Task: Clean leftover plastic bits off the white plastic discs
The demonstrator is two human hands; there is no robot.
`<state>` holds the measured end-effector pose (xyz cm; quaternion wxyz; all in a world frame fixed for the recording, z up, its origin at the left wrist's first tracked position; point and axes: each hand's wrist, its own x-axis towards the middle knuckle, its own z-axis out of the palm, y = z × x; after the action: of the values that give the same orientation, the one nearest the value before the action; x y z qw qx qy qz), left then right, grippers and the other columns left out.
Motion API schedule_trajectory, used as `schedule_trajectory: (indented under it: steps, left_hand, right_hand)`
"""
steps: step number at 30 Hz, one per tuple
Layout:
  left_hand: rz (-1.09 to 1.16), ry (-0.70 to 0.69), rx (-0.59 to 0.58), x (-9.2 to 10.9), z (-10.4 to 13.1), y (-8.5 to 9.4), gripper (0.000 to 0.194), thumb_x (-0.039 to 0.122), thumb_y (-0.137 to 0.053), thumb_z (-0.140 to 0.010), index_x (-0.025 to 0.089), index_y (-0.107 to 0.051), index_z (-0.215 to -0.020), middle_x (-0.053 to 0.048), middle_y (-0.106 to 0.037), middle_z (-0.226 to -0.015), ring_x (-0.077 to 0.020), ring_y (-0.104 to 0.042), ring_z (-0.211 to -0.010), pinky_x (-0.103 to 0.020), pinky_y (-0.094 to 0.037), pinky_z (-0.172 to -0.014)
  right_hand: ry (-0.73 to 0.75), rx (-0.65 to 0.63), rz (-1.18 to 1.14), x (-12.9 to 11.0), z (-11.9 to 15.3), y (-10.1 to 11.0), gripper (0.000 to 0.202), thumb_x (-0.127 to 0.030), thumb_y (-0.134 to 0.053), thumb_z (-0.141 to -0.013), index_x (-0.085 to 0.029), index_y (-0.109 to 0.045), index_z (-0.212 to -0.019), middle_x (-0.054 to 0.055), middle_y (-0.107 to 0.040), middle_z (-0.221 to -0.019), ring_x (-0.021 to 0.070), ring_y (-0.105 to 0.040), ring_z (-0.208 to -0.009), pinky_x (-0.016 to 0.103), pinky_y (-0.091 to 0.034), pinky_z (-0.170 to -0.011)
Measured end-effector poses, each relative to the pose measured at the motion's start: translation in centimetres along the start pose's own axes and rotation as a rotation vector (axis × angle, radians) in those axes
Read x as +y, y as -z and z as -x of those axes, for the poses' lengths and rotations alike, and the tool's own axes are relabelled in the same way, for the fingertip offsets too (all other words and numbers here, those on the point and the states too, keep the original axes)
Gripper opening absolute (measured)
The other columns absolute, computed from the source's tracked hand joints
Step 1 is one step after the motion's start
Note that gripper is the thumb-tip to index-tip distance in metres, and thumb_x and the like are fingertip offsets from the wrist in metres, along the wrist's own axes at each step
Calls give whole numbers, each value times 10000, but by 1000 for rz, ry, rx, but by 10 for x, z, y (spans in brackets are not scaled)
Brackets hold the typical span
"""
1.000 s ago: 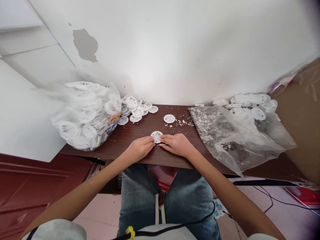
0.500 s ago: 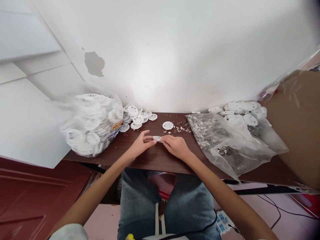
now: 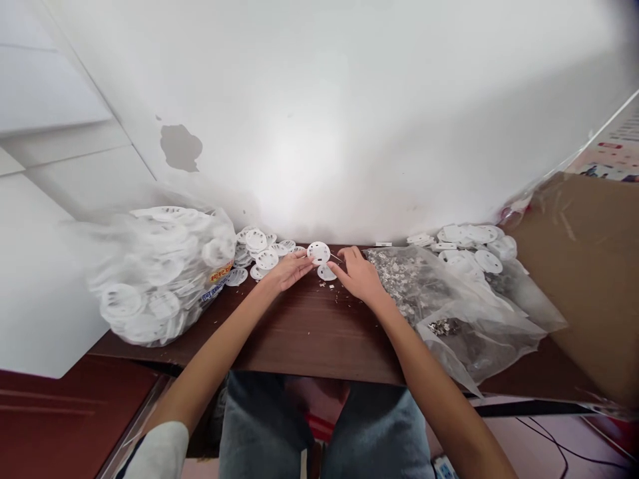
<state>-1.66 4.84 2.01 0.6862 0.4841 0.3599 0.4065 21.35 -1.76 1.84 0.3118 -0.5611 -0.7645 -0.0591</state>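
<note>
My left hand (image 3: 293,270) pinches a white slotted plastic disc (image 3: 318,253) by its left edge, raised above the table with its face toward me. My right hand (image 3: 358,273) is just right of it, fingers bent, at a thin pale strip (image 3: 336,257) seen edge-on; I cannot make out what that is. Below the held disc, another white disc (image 3: 327,272) lies on the table, partly covered. Tiny metal pieces (image 3: 331,287) are scattered beside it.
A clear bag of white discs (image 3: 164,279) stands at the left, beside a loose disc pile (image 3: 257,249). To the right lies a plastic bag of small metal parts (image 3: 399,273), with white covers (image 3: 469,243) behind it. A cardboard box (image 3: 574,266) bounds the right side.
Both hands have moved up toward the wall. The disc that was nearly edge-on between them now faces me in my left hand, and my right hand has drawn away from it.
</note>
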Motion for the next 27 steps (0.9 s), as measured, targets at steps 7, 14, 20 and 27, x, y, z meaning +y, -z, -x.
schedule_trajectory:
  steps: [7,14,20,27]
  left_hand:
    - [10,21,36,-26,-8,11,406,323,-944,-774,188,-797,-1128,-86,-798,-1155,-167,-744,-1029,-275,-570,-985]
    - [-76,-26,12,-28,-2,8,483,428,-968,-708,166,-832,-1090,-121,-795,-1175,-234,-708,-1092,-334,-523,-990]
    - [-77,-35,37,-25,1,6,507,418,-988,-671,161,-834,-1080,-111,-797,-1146,-217,-704,-1053,-324,-518,-975]
    - [-93,-46,60,-25,2,4,524,429,-995,-650,171,-835,-1077,-95,-800,-1124,-198,-705,-1019,-306,-523,-951]
  right_hand:
    - [-38,-293,134,0,8,-8,390,-415,-300,-1167,-224,-625,-1070,67,-715,-1059,195,-683,-928,274,-408,-701]
    - [-72,-329,180,-14,8,-15,499,-468,-254,-1172,-212,-674,-1086,91,-710,-1122,197,-669,-1022,265,-405,-753]
    - [-88,-381,156,-14,8,-17,545,-523,-227,-1165,-239,-692,-1173,80,-744,-1129,197,-684,-1051,258,-409,-760]
    - [-122,-368,138,-7,9,-19,508,-540,-272,-1157,-260,-694,-1204,70,-749,-1170,200,-702,-1053,252,-421,-757]
